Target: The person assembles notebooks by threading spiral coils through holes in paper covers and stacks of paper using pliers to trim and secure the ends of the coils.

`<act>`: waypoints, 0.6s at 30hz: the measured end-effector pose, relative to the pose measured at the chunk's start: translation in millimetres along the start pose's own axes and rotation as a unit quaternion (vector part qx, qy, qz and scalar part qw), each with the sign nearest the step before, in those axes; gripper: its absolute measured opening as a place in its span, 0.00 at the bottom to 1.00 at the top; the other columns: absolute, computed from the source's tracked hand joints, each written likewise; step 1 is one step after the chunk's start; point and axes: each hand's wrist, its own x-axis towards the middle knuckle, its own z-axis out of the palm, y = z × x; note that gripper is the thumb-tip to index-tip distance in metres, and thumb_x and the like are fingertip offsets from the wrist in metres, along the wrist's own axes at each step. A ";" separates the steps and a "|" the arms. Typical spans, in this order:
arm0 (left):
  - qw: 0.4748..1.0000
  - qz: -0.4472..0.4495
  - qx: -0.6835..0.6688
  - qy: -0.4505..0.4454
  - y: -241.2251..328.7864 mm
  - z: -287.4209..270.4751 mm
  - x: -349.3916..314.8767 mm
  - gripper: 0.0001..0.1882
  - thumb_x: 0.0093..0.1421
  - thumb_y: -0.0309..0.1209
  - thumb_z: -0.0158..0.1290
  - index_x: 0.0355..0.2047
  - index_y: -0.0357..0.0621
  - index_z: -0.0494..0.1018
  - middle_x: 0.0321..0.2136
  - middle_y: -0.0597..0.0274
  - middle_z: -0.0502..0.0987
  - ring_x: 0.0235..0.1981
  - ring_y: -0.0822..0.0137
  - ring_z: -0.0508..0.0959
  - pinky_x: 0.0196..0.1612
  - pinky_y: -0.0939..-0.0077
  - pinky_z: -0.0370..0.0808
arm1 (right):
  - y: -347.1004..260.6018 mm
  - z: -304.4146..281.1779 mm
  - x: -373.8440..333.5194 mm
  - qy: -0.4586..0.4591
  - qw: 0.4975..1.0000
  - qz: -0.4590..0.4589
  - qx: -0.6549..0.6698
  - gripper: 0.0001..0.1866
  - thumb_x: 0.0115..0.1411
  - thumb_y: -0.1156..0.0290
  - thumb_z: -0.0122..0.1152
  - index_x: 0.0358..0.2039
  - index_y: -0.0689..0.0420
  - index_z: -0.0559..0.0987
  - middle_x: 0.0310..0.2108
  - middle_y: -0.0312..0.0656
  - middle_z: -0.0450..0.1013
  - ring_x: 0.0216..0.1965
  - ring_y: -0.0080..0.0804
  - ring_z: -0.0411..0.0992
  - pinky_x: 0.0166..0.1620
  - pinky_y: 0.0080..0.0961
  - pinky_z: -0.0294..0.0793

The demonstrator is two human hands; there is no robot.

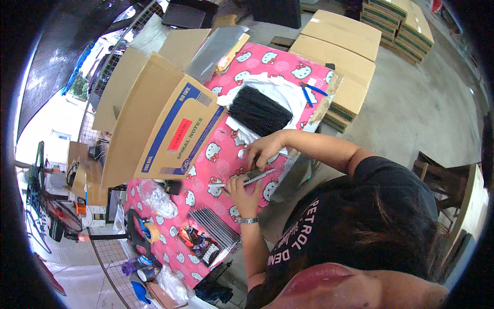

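Note:
My left hand (241, 193), with a metal-band watch on its wrist, is closed around a thin notebook (254, 178) with a pale coil-like edge, held just over the pink cartoon-print tablecloth. Directly above it, my right hand (267, 148) bends its fingers down at the notebook's edge. A small dark piece shows at those fingertips, too hidden to name. Beyond the right hand, a heap of black spiral binding coils (260, 110) rests on white plastic sheeting (293, 91). Nearer the left hand, a stack of spiral notebooks (215, 229) lies with a dark illustrated cover showing.
A large open cardboard carton (170, 129) stands at the table's left. Blue-handled pliers (309, 96) lie near the far right corner. Tape (151, 232) and clear plastic bags (157, 198) lie at lower left. Stacked cartons (337, 56) stand past the right edge.

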 end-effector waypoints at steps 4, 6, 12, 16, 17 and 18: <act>0.999 -0.043 -0.017 -0.012 -4.5 -1.3 -1.9 0.26 0.43 0.47 0.67 0.36 0.43 0.72 0.41 0.58 0.72 0.50 0.55 0.69 0.58 0.43 0.55 | -2.8 3.4 2.4 0.008 0.999 0.015 0.037 0.26 0.49 0.68 0.64 0.50 0.63 0.77 0.46 0.42 0.73 0.49 0.30 0.68 0.51 0.26 0.67; 0.999 -0.030 -0.030 0.012 -7.7 3.6 -2.2 0.27 0.42 0.47 0.67 0.35 0.43 0.72 0.41 0.59 0.72 0.49 0.55 0.69 0.56 0.46 0.57 | -5.7 2.8 5.2 0.003 0.999 0.017 0.036 0.26 0.48 0.68 0.64 0.50 0.63 0.77 0.46 0.43 0.72 0.50 0.30 0.67 0.53 0.27 0.65; 0.999 -0.027 -0.007 0.044 -0.1 -8.6 6.4 0.30 0.39 0.48 0.69 0.36 0.41 0.72 0.39 0.57 0.71 0.46 0.53 0.68 0.52 0.53 0.62 | -12.0 -3.9 16.4 -0.007 0.998 0.016 -0.064 0.23 0.50 0.68 0.62 0.47 0.63 0.78 0.46 0.42 0.73 0.48 0.29 0.69 0.52 0.25 0.66; 0.997 -0.030 -0.008 0.066 -21.7 -21.8 9.3 0.26 0.37 0.48 0.69 0.30 0.44 0.74 0.36 0.61 0.71 0.45 0.56 0.68 0.52 0.53 0.61 | -17.6 3.5 24.9 -0.004 1.000 0.016 -0.002 0.24 0.51 0.70 0.64 0.50 0.63 0.77 0.45 0.40 0.70 0.50 0.30 0.67 0.54 0.26 0.64; 0.998 -0.024 -0.003 0.060 -27.7 -21.8 7.7 0.26 0.37 0.48 0.69 0.30 0.44 0.75 0.36 0.61 0.71 0.45 0.56 0.68 0.51 0.54 0.61 | -19.5 5.1 29.1 -0.013 1.000 0.014 0.000 0.24 0.51 0.70 0.64 0.50 0.63 0.77 0.44 0.40 0.70 0.51 0.30 0.66 0.54 0.26 0.64; 0.999 -0.013 0.001 0.053 -31.6 -23.2 10.0 0.26 0.36 0.48 0.70 0.29 0.44 0.75 0.35 0.61 0.71 0.45 0.56 0.68 0.51 0.55 0.61 | -15.9 1.6 38.8 0.002 0.990 0.063 -0.125 0.22 0.52 0.70 0.62 0.48 0.63 0.77 0.50 0.44 0.73 0.50 0.30 0.70 0.53 0.27 0.67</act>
